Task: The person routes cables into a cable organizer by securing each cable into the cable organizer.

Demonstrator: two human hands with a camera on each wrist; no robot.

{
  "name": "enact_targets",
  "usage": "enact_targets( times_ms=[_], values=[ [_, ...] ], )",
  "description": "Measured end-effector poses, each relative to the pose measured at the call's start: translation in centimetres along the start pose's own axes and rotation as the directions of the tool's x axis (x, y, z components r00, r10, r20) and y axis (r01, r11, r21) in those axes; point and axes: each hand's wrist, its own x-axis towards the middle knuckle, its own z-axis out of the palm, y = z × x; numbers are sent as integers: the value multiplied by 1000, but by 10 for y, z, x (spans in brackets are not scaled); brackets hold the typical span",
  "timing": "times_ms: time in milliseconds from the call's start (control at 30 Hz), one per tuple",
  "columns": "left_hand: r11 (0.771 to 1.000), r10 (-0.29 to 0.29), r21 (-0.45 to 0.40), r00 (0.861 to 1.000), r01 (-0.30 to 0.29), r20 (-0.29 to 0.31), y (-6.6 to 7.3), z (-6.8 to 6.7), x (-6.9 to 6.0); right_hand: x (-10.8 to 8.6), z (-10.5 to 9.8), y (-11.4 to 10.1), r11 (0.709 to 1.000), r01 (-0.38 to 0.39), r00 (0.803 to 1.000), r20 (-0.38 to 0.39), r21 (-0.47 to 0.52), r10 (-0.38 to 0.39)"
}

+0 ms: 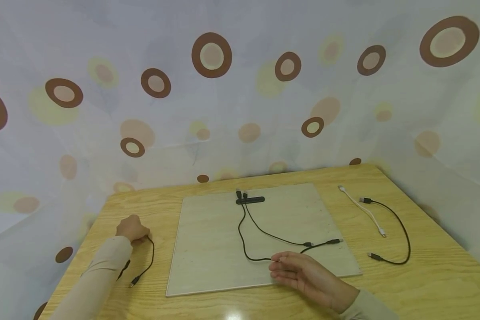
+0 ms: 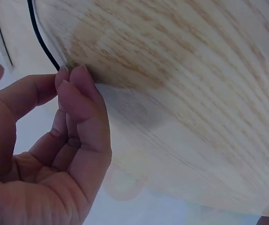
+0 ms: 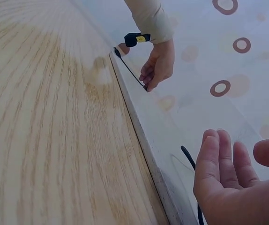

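Note:
At the left of the table, my left hand [image 1: 133, 229] pinches the upper end of a short black cable [image 1: 152, 255], whose other plug lies on the wood nearer me. In the left wrist view the thumb and fingertips of the left hand [image 2: 69, 126] meet at the end of the black cable [image 2: 41, 40]. Over the front right part of a pale board [image 1: 212, 249], my right hand [image 1: 310, 280] is held with its fingers extended, gripping nothing. A black cable [image 1: 243, 235] on the board passes behind its fingertips. The right wrist view shows this hand [image 3: 237, 178] with fingers apart from the thumb.
A black cable clip strip [image 1: 256, 200] lies near the board's back edge, with two black plugs at it. Another black cable [image 1: 272, 235] runs across the board. On the wood at the right lie a white cable [image 1: 362, 206] and a curved black cable [image 1: 408, 238]. A patterned cloth hangs behind.

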Motion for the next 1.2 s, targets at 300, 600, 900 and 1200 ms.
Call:
enact_targets(
  times_ms=[300, 600, 900, 1200],
  values=[
    [980, -49, -190, 997, 61, 66, -1, -3, 1, 1, -3, 1, 1000, 22, 999, 44, -14, -21],
    [968, 10, -252, 998, 5, 57, 7, -16, -1, 1, -3, 1, 1000, 20, 999, 45, -20, -19],
    [948, 46, -315, 999, -41, 9, 16, -27, -1, 3, -5, 2, 1000, 3, 1000, 19, -14, -3],
    [921, 64, -384, 997, -72, -34, 26, -37, -4, 3, -10, 7, 999, 24, 999, 35, -27, -23]
  ],
)
